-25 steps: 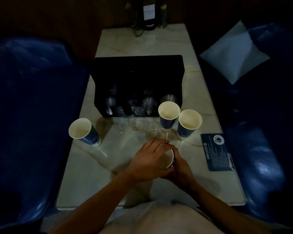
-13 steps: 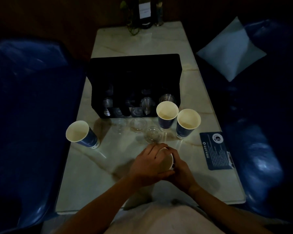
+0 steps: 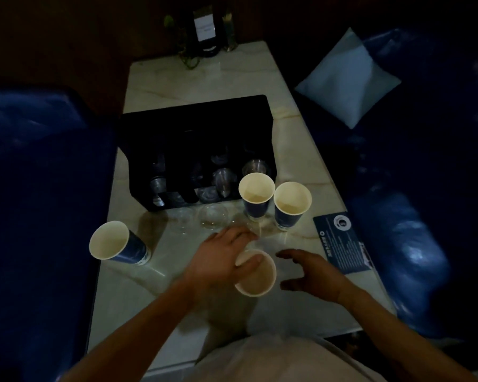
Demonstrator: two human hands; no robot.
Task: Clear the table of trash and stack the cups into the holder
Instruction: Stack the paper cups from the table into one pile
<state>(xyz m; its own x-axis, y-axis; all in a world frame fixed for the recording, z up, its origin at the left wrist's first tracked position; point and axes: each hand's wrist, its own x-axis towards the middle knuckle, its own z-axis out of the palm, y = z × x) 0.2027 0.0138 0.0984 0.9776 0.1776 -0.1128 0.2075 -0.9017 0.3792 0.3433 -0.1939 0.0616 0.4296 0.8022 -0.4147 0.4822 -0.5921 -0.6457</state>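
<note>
A: Starting at the left of the frame, what is there?

B: One paper cup [image 3: 113, 242] lies tipped on the counter [image 3: 127, 293], mouth toward me, at left centre. Nothing touches it.

A: And the holder?

B: The black holder [image 3: 196, 150] stands in the upper middle. Clear cups [image 3: 224, 179] show in its slots, so I judge part of the stacking is done. Just below its front edge, clear lids or cups [image 3: 213, 216] sit loose on the counter; in this dark I cannot tell which.

A: Your hands?

B: My left hand [image 3: 221, 263] has its grip closed on a small paper cup [image 3: 257, 274] at centre, thumb over the near rim, mouth tilted up toward me. My right hand [image 3: 315, 277] is just beside that cup, grip wide and holding nothing.

A: Further right?

B: Two upright paper cups [image 3: 273, 202] stand side by side right of centre, close against the holder's front corner. A dark card [image 3: 342, 244] lies flat near the right edge.

A: How much is left, then?

B: Most of it, I'd say: four paper cups are out, and the loose clear pieces too.
</note>
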